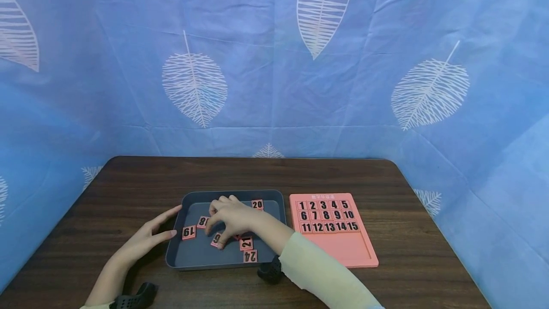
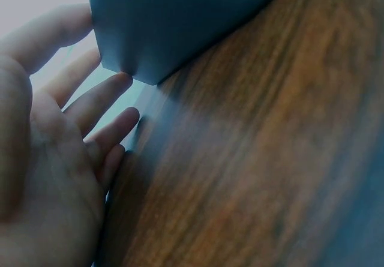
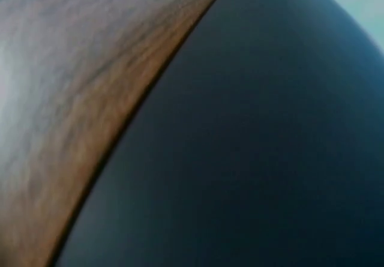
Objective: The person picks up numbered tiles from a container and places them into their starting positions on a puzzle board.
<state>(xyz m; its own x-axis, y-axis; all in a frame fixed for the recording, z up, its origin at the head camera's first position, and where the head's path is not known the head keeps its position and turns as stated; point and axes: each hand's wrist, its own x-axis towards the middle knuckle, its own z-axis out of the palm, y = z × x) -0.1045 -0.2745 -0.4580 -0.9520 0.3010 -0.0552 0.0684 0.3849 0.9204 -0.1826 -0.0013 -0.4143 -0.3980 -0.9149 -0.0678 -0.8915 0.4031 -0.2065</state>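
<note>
A dark grey tray holds several pink number tiles, among them 20, 21 and 24. Over its middle, my right hand reaches down with thumb and fingers apart. The thumb is at a partly covered tile; whether it presses on it I cannot tell. Close to the fingertips lies an upside-down tile, and further left one reading 19. My left hand touches the tray's left side with extended fingers; in the left wrist view, fingertips meet the tray wall.
Right of the tray lies a pink number board, its upper rows filled with tiles 1 to 15. Both stand on a dark wooden table. A blue leaf-print cloth hangs behind. The right wrist view shows mainly the tray wall.
</note>
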